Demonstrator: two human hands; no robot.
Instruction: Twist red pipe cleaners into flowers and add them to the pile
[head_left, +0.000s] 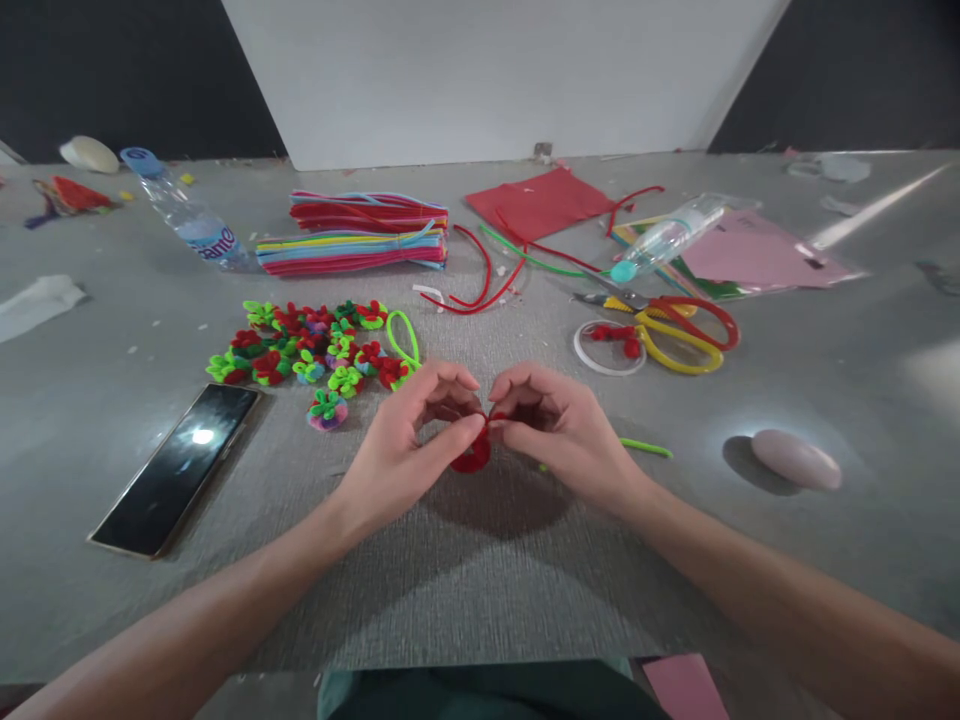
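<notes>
Both hands meet over the middle of the grey table, fingertips almost touching. Between them is a red pipe cleaner (471, 458), its lower part bent into a round coil. My left hand (420, 430) pinches it between thumb and fingers. Opposite, my right hand (555, 420) is closed on its upper end, near the left fingertips. Beneath the right hand a green pipe cleaner (646, 447) lies on the table, partly covered. Just beyond my left hand sits a cluster of small pipe-cleaner flowers (307, 345) in red, green and purple, with a green loop (403, 338) at its edge.
A phone (180, 470) lies at left, a water bottle (191, 220) behind it. Pipe-cleaner bundles (356, 240) and red felt (540, 200) lie at the back. Scissors (675, 330), a white ring (581, 352), another bottle (667, 238) and an oval mouse-like object (796, 459) are at right.
</notes>
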